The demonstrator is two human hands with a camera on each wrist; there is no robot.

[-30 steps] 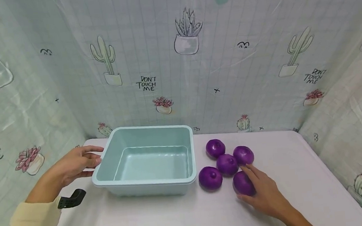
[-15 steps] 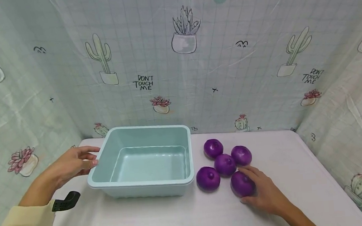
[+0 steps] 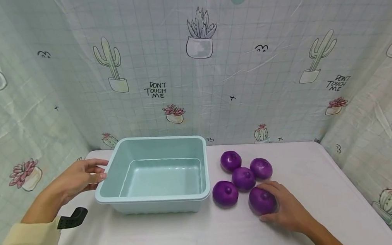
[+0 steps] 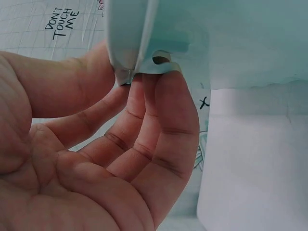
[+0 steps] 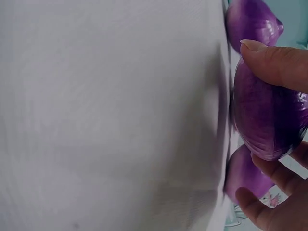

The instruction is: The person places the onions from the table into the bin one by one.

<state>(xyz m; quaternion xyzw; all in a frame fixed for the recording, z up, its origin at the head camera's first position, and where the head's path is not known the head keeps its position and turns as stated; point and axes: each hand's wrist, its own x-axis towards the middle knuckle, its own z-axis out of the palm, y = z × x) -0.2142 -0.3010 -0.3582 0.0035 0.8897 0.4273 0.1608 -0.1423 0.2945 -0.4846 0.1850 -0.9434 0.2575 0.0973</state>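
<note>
A pale blue plastic basin (image 3: pixel 154 207) stands on the white table with nothing in it. At its left side my left hand (image 3: pixel 76 181) pinches the rim; the left wrist view has the thumb on the rim (image 4: pixel 126 36) and the fingers curled under it. My right hand (image 3: pixel 287 208) holds a purple onion (image 3: pixel 260 200), the nearest of several, with the thumb on its near side and the fingers round its far side. In the right wrist view the same onion (image 5: pixel 267 113) sits between thumb and fingers.
The other purple onions, such as the one beside the basin (image 3: pixel 225 194) and the one at the back (image 3: pixel 231 161), lie grouped right of the basin. A curtain (image 3: pixel 227 77) printed with cactuses hangs behind the table (image 3: pixel 150 243) and along both sides.
The left fingers have drawn closer together at the basin's rim. The right fingers and thumb have shifted slightly round the onion. The head view has turned a little.
</note>
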